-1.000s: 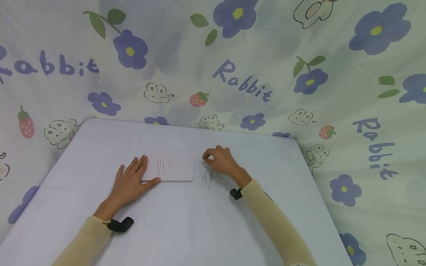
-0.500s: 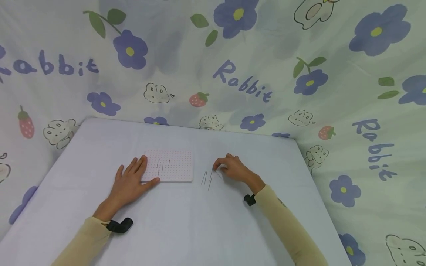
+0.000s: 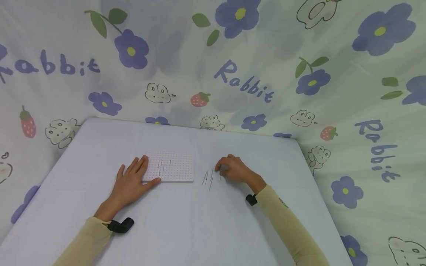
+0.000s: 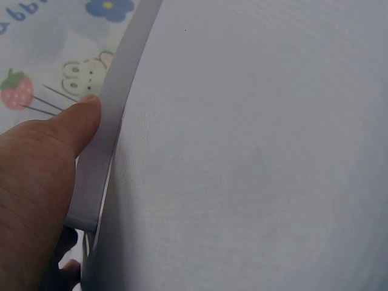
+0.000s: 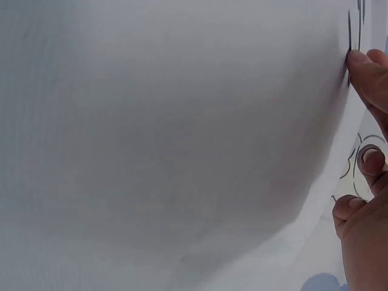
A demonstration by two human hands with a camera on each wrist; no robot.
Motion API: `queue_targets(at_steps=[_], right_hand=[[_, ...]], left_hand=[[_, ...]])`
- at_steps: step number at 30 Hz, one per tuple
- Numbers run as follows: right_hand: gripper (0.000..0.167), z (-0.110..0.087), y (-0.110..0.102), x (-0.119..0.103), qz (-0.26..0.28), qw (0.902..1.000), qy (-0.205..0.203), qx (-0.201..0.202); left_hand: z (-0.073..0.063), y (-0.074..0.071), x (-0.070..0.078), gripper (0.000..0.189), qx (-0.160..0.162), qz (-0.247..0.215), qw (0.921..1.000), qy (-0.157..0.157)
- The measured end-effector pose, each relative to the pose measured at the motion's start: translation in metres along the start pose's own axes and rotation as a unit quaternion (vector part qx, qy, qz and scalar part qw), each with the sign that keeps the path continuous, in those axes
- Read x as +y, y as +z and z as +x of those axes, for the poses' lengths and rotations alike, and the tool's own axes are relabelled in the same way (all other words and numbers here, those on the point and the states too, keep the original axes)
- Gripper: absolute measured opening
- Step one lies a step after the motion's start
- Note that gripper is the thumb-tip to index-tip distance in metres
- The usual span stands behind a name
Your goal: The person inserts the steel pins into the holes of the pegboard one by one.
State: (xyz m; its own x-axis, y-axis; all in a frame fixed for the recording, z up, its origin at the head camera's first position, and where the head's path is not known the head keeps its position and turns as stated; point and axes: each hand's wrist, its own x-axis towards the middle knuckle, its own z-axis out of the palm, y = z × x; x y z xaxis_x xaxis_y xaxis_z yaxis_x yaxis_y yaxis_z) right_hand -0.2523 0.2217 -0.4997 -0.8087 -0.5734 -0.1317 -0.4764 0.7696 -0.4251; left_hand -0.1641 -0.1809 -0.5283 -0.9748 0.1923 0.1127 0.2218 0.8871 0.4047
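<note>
Between both hands (image 3: 129, 184) (image 3: 237, 170): dotted board (image 3: 177, 168) against left, thin sticks (image 3: 211, 181) by right.

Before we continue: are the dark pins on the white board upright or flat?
Upright, at least three: the left wrist view shows pins rising off the board.

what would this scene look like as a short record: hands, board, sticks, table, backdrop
left hand: at the left side of the board, thumb on its near edge
right hand: pinches a thin dark stick
board: white, dotted, several standing sticks
loose sticks: right of the board
table: white
backdrop: patterned, with "Rabbit" lettering
</note>
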Motion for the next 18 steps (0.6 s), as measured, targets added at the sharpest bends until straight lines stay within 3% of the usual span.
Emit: queue_targets(at_steps=[18], right_hand=[[0.007,-0.0025,0.0022,0.0050,-0.039,0.9992,-0.008,-0.001]], left_hand=[[-0.0007,-0.0002,0.0007,0.104,0.006,-0.006,1.0000,0.001]])
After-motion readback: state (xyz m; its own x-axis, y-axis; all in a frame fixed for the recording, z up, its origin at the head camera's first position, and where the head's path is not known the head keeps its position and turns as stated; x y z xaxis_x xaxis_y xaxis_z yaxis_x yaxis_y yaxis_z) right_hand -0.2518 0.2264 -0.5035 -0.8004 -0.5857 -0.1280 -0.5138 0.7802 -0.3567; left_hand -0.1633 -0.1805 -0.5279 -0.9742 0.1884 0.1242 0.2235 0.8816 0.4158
